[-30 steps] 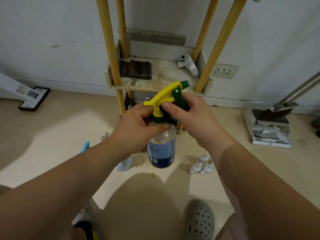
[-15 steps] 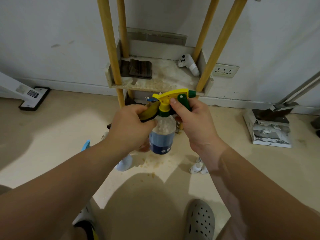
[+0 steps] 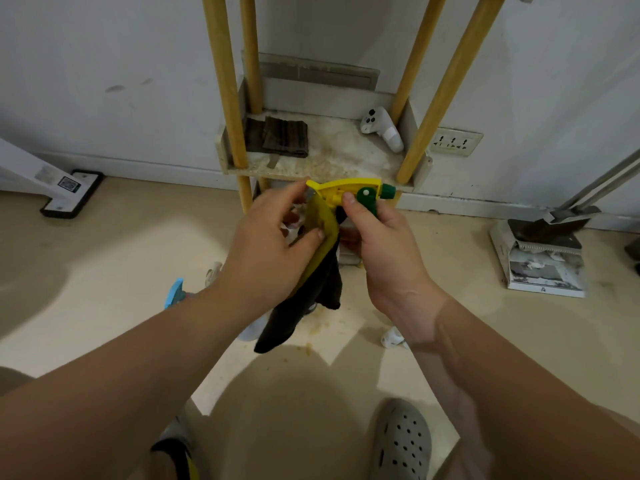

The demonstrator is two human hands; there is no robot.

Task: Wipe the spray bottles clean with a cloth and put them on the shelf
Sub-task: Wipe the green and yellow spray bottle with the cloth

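Cloth [image 3: 304, 306] now drapes the spray bottle [image 3: 346, 188] — left hand [image 3: 266, 244] pinches it, right hand [image 3: 384, 251] grips the trigger head; shelf [image 3: 311, 168] lies just beyond, nozzle pointing right.

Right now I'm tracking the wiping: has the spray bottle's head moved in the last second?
Yes. The spray head has levelled out from a nozzle-up tilt and shifted right along the front edge of the shelf, toward the right front post.

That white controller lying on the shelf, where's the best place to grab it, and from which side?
Probably its slim handle end, from above and the front. The white controller lies flat on the shelf, handle toward the front edge; the shelf's walls and a yellow post crowd its back and right.
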